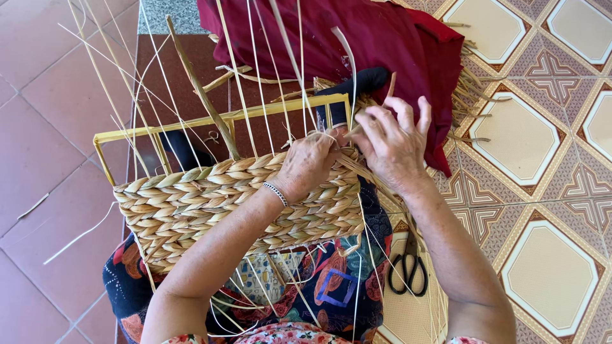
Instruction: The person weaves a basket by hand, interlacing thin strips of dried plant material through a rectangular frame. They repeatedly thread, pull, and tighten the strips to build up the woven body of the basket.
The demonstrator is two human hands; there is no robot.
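— Basket (210,204), half woven: where is it, and who has hold of it?

— It lies on its side across the person's lap, its braided straw wall facing up. The left hand (309,162) is curled over the top edge of the weave, fingers closed on a pale straw strand (347,57) that bends upward. The right hand (392,143) sits just beside it, thumb and forefinger pinched at the same spot, the other fingers spread loose.

— What surrounds the weave?

— A yellow wooden frame (191,124) stands around the basket's upper rim, and thin upright stakes (255,76) rise from the weave. Beyond the hands lies a dark red cloth (382,38). Black scissors (408,267) rest on the patterned tile floor (542,140), near the right forearm, beside loose strands.
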